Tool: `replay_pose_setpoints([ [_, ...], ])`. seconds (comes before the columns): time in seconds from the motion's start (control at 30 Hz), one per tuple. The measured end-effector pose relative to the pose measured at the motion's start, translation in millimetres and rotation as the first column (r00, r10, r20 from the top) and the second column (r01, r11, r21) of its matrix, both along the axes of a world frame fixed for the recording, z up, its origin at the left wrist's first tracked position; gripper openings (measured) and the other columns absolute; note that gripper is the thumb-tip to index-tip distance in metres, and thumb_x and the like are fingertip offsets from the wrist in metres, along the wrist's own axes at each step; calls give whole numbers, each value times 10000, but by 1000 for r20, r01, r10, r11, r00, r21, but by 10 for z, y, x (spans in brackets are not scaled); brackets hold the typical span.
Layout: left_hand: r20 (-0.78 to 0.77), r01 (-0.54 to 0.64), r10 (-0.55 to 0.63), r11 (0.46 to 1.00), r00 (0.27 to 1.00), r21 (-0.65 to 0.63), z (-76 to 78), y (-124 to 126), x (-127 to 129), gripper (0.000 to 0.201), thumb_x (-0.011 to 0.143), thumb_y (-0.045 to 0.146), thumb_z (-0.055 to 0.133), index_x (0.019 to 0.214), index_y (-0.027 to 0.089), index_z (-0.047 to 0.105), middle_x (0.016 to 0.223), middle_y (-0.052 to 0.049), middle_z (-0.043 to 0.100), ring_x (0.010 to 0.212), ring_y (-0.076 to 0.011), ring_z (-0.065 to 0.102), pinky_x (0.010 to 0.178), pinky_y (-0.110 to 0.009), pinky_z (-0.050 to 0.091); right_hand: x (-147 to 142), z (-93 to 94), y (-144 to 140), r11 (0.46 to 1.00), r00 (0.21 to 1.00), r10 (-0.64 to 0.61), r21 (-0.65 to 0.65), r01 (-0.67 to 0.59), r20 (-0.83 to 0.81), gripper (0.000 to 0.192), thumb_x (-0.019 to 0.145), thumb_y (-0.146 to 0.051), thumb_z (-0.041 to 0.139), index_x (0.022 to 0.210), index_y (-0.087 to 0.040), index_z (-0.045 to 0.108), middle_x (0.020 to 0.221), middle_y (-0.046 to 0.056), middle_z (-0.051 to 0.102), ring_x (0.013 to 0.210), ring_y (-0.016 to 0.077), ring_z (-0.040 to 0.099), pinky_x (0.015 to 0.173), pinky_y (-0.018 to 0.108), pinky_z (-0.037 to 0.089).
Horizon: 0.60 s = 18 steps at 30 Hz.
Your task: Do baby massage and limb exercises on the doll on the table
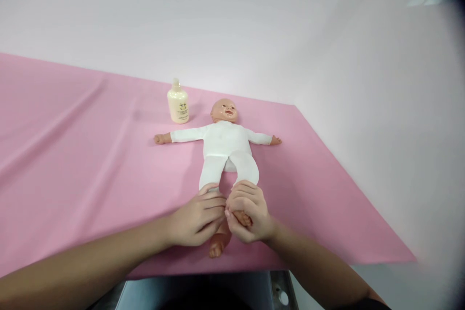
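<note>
A baby doll point(227, 138) with a white cloth body lies on its back, head away from me and arms spread wide. My right hand point(250, 210) wraps round its lower leg on the right, and the doll's toes show between my fingers and thumb. Over the other lower leg lies my left hand point(199, 215), its fingers curled round the shin. That leg's foot point(217, 246) sticks out below my left hand, toward the table edge. My two hands nearly touch between the legs.
A cream-coloured lotion bottle point(178, 102) stands upright left of the doll's head. Pink cloth point(109, 169) with long creases covers the table, its near edge just below the doll's feet. White walls rise behind and to the right.
</note>
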<state>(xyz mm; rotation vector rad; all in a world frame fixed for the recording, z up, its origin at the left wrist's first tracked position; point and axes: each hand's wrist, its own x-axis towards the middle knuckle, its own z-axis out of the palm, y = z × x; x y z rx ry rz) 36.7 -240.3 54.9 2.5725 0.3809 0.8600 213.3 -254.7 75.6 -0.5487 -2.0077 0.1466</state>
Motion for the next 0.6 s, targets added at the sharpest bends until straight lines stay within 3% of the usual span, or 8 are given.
replay_pose_setpoints([
  [0.13, -38, 22, -22, 1000, 999, 5, -16, -5, -1, 217, 858, 123, 379, 919, 171, 582, 871, -60, 640, 903, -183, 543, 1032, -433, 316, 20, -20, 21, 997, 998, 68, 32, -69, 9, 71, 810, -191, 434, 800, -198, 504, 610, 3, 579, 562, 132, 531, 600, 297, 441],
  [0.27, -64, 43, -43, 999, 997, 11, -30, -15, -12, 225, 869, 155, 396, 953, 195, 600, 854, -49, 654, 941, -189, 560, 1082, -456, 269, 34, -48, 43, 991, 993, 116, 71, -117, 18, 270, 904, -330, 335, 862, -179, 556, 652, 38, 597, 606, 157, 552, 613, 324, 456],
  [0.37, -59, 27, -27, 1000, 998, -4, -11, -20, -20, 244, 876, 151, 384, 983, 194, 599, 891, -54, 667, 961, -185, 573, 1095, -451, 270, 49, -51, 72, 989, 993, 113, 94, -115, 27, 380, 913, -449, 341, 1042, -161, 555, 742, 65, 623, 690, 178, 587, 645, 340, 479],
  [0.6, 66, 5, -5, 1000, 998, 2, 66, 5, -53, 275, 867, 132, 400, 1105, 175, 530, 1090, -95, 645, 1104, -204, 550, 1092, -447, 288, 134, -32, 205, 981, 991, -116, 162, 103, 73, 770, 765, -637, 536, 1338, -161, 339, 955, 97, 630, 884, 236, 608, 879, 462, 464],
])
